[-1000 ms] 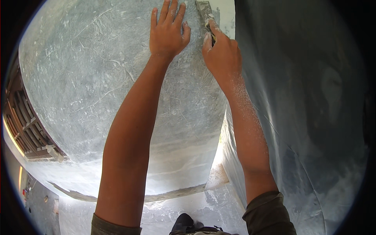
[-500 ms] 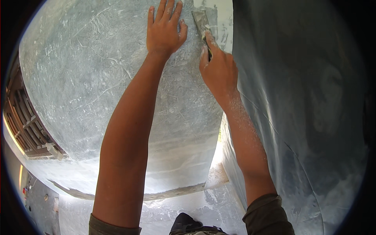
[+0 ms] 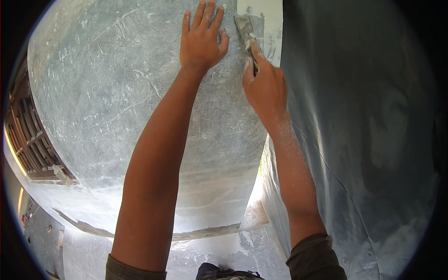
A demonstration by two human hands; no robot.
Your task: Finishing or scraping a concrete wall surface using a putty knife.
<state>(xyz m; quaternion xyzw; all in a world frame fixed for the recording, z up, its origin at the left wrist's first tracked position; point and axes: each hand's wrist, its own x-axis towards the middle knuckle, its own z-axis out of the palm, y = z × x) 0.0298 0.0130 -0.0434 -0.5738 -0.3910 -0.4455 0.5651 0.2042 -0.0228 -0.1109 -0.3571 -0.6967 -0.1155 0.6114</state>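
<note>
Fingers spread, my left hand (image 3: 202,44) lies flat against the grey plastered wall (image 3: 135,93). To its right, my right hand (image 3: 267,86) is closed around the handle of a putty knife (image 3: 245,31), its index finger stretched along the tool. The knife's blade tilts up and to the left, and it touches the wall near its right edge. Beside the blade runs a pale, whitish strip (image 3: 272,32) with patchy grey smears. White dust speckles my right forearm and fingers.
A dark, shiny plastic sheet (image 3: 359,116) hangs along the whole right side. A brown slatted window frame (image 3: 35,135) sits in the wall at the far left. Below lies a grey floor (image 3: 219,252) with white splashes, and a bright gap shows between wall and sheet.
The whole view has shifted a little, so wall, hands and knife appear slightly further right and lower. My left hand stays flat on the wall; my right keeps its hold on the putty knife.
</note>
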